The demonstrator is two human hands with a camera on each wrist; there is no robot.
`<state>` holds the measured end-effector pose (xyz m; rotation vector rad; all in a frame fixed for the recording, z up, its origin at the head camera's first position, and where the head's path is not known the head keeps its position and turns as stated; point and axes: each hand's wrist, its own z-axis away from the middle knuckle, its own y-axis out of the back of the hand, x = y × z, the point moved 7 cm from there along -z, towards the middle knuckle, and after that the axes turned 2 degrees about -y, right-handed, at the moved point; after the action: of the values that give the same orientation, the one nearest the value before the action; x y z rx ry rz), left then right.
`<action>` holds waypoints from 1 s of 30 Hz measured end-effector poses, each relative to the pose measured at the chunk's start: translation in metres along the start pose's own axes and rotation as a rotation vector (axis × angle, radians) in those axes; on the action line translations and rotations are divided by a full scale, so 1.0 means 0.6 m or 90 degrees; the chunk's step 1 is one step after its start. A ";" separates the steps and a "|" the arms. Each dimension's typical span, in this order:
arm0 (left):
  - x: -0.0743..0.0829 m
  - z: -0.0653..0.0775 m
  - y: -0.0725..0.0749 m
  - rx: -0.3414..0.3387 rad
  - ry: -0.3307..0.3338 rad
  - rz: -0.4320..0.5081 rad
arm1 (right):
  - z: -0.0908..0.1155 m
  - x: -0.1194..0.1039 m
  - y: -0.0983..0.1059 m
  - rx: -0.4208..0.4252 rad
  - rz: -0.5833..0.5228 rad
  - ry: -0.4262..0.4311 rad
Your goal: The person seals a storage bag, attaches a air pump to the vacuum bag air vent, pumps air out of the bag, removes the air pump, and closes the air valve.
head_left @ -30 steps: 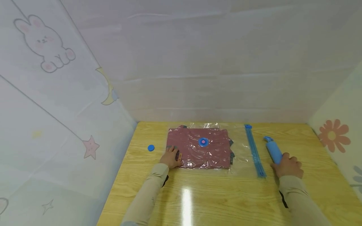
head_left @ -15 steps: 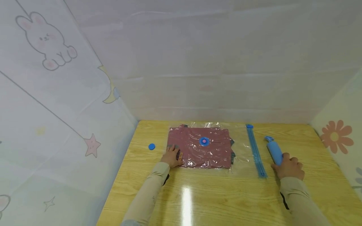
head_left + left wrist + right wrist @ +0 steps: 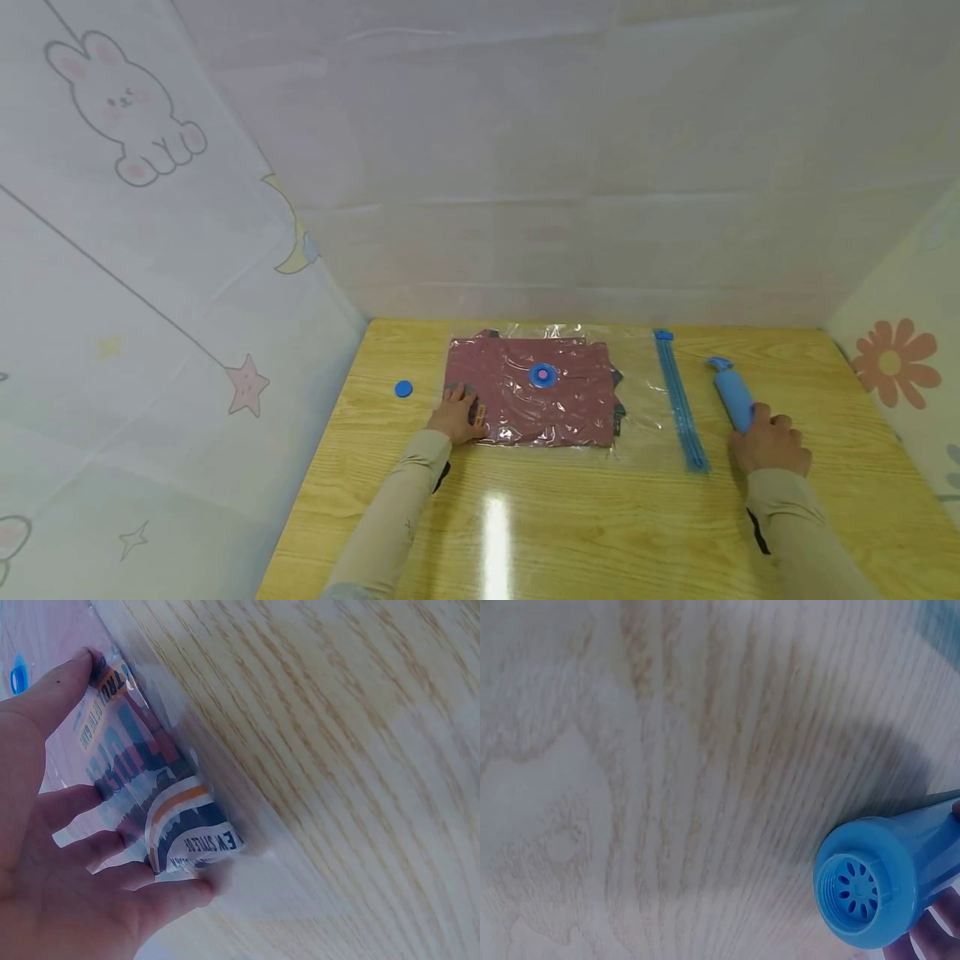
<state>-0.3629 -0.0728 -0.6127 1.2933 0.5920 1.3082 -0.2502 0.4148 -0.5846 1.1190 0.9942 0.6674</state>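
Observation:
A clear vacuum storage bag (image 3: 643, 421) lies flat with a folded dusty-red garment (image 3: 502, 358) inside. In the middle of its upper face sits a round blue valve (image 3: 543, 375) with a pink centre. My left hand (image 3: 454, 417) rests on the bag's near left corner; in the left wrist view its fingers (image 3: 75, 802) are spread and touch the film over printed cloth. To the right of the bag, my right hand (image 3: 771, 443) grips a blue hand pump (image 3: 733, 400) by its near part. The pump's slotted round end (image 3: 857, 889) shows in the right wrist view.
A blue zip strip (image 3: 681, 408) runs along the bag's right edge. A small blue round cap (image 3: 403, 388) lies left of the bag on the wooden table (image 3: 585, 525). Pale printed walls (image 3: 570, 250) enclose the table at the back and both sides.
The right hand and the pump have shifted slightly to the right, away from the zip strip. The left hand stays on the bag. The head view has tilted a little.

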 end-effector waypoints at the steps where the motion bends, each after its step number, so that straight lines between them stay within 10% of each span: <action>1: 0.001 0.001 0.001 0.002 -0.001 0.000 | -0.002 0.002 0.000 -0.004 -0.001 -0.002; 30: -0.001 -0.002 -0.002 0.010 -0.002 -0.001 | 0.002 0.005 0.012 0.043 0.001 0.011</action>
<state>-0.3640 -0.0729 -0.6142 1.3071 0.6019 1.3022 -0.2476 0.4192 -0.5788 1.1750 1.0373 0.6507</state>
